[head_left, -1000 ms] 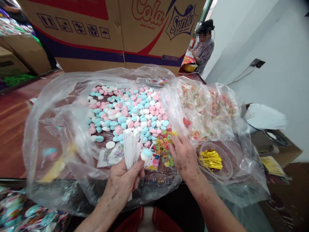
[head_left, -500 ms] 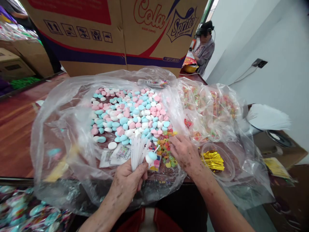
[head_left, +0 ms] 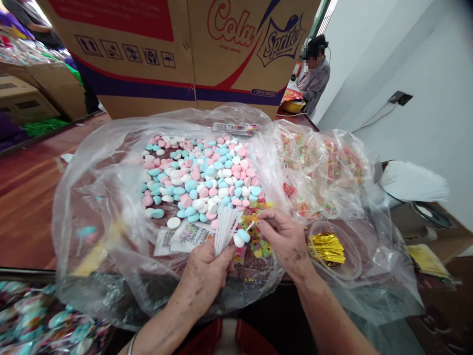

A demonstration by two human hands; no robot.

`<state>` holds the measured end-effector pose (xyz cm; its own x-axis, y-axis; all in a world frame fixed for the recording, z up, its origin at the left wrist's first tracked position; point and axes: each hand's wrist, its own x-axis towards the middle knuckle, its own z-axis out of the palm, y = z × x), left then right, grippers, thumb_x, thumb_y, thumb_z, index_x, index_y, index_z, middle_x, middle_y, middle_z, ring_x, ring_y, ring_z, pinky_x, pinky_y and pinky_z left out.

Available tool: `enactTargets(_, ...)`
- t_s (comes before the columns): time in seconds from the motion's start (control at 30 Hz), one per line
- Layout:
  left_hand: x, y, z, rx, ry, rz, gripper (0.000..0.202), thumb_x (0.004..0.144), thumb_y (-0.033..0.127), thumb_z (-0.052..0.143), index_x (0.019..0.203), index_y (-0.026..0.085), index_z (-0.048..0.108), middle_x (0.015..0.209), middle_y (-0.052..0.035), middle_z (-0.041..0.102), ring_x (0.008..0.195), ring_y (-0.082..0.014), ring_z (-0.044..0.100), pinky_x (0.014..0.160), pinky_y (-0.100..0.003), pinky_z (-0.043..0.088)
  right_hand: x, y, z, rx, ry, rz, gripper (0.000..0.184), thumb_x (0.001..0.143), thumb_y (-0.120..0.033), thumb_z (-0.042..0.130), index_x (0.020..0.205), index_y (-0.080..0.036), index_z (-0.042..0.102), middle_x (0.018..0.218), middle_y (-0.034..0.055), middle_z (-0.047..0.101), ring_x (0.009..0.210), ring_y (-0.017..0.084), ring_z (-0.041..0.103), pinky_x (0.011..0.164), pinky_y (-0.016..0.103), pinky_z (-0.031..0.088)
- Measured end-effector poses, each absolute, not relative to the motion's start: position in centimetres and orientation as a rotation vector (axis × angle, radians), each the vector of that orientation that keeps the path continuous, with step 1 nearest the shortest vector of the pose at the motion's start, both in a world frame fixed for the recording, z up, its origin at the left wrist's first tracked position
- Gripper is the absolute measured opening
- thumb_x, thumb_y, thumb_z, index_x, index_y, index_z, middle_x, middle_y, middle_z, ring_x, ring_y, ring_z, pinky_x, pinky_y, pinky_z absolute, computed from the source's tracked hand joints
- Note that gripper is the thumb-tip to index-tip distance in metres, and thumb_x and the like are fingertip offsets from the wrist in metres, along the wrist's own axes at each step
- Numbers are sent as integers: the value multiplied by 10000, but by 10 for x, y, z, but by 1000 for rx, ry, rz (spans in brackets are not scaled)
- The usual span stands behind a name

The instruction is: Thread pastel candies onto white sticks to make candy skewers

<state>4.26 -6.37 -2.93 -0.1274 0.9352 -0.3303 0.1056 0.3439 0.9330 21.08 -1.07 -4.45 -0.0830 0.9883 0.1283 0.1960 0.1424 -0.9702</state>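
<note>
My left hand (head_left: 209, 264) is closed around a bundle of thin white sticks (head_left: 224, 229) that fan upward. Beside its thumb are a blue and a white candy piece (head_left: 242, 237), with a short white stick end (head_left: 251, 226) poking out toward the right. My right hand (head_left: 284, 239) has thumb and forefinger pinched by that stick end, over a pile of colourful gummy rings (head_left: 262, 246); what is between the fingertips is too small to tell. Pink, white and blue oval candies (head_left: 201, 180) spread beyond the hands. Small printed packets (head_left: 190, 235) lie left of the sticks.
Clear plastic sheeting (head_left: 99, 207) covers much of the table. To the right are bagged gummies (head_left: 325, 162) and gold twist ties (head_left: 328, 248) in a round tub (head_left: 354, 264). A big cardboard box (head_left: 148, 93) stands behind; a person (head_left: 316, 74) is at the far right.
My left hand has moved right with the sticks and candy pieces. My right hand's fingers have lifted from the gummy rings into a pinch beside the short stick end.
</note>
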Motion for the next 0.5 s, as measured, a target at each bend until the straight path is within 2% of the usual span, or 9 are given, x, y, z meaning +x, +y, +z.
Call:
enactTargets(0.23,42,-64,-32,953,1517,948,262,722,434,602,608,202,551,394,57,489,295,-81,351,325,-204,215,210,-13,-48,-1000,-1598,843,184,877,-141,599,957,-255,719,1029,13,722,1026,174,648,946,330,494)
enactTargets(0.37,42,-65,-38,967,1549,969,298,734,453,605,589,200,547,365,54,469,300,-88,378,327,-198,232,210,-14,-46,-928,-1613,832,252,880,-98,595,1003,-277,723,1065,1,731,1058,163,655,987,333,491)
enactTargets(0.5,45,-67,-36,922,1542,1011,261,709,444,612,646,195,564,355,69,466,281,-83,360,323,-195,231,207,-17,-48,-865,-1611,817,269,893,-86,574,1014,-274,722,1065,3,732,1045,156,665,974,321,506)
